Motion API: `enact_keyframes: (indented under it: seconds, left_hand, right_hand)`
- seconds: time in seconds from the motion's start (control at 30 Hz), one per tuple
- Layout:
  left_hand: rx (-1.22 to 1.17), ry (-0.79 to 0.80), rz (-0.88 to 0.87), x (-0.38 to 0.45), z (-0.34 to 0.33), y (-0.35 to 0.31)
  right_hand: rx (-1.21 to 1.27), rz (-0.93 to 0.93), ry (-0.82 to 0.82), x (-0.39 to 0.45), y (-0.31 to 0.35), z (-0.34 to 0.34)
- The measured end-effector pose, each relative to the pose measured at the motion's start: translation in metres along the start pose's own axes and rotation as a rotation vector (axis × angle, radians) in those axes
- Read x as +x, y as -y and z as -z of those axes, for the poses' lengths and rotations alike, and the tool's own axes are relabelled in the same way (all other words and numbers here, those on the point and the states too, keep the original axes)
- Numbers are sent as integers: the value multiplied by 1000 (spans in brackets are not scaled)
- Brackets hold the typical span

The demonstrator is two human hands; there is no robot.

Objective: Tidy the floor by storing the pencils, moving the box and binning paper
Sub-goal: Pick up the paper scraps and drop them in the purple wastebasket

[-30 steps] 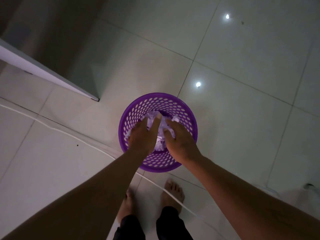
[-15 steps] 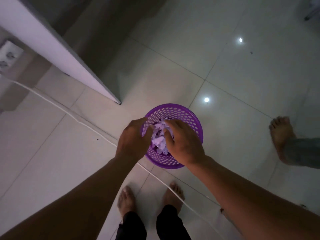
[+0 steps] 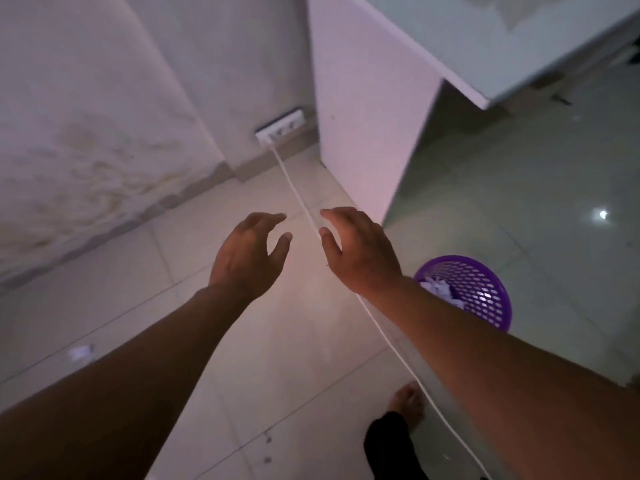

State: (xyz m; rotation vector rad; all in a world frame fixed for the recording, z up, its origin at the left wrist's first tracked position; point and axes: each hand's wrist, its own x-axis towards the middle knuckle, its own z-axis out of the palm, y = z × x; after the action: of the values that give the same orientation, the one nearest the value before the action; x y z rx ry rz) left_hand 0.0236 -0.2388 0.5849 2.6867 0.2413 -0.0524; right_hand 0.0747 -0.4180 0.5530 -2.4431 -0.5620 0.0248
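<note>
A purple perforated basket (image 3: pixel 485 289) stands on the tiled floor at the right, partly behind my right forearm, with crumpled white paper (image 3: pixel 438 286) inside it. My left hand (image 3: pixel 247 254) and my right hand (image 3: pixel 360 249) hover side by side above the floor, left of the basket, both empty with fingers spread. No pencils or box are in view.
A white cable (image 3: pixel 298 195) runs from a wall socket (image 3: pixel 280 128) across the floor, passing under my right hand and arm. A white table (image 3: pixel 450 39) with a side panel (image 3: pixel 360 133) stands ahead at the right. A small scrap (image 3: pixel 80 353) lies on the floor at the left. My foot (image 3: pixel 408 401) is below.
Both hands have come out of the basket and away from the paper, which stays inside. My view has swung left, so the basket now sits at the right.
</note>
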Motion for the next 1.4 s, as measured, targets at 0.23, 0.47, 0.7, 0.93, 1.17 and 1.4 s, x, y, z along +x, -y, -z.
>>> enact_keyframes:
  seconds: [0.23,0.47,0.7,0.93,1.17,1.4]
  left_hand:
    - [9,-174,101,-110,159,119]
    - [-16,-246,216,-238,246,232]
    - [-52,-255,388,-317,265,344]
    - [-99,-221,519,-348,239,454]
    - [-161,-203,567,-358,186,548]
    - [-193,-125,460,-359,75,654]
  right_hand:
    - [15,181,24,-17,209,-34]
    - [49,265,135,-67,381,-99]
    - [66,345,300,-87,480,-193]
    - [38,358,439,-90,515,-298]
    - [-30,328,518,-99,521,-402]
    - [-60,215,508,-135,491,-541]
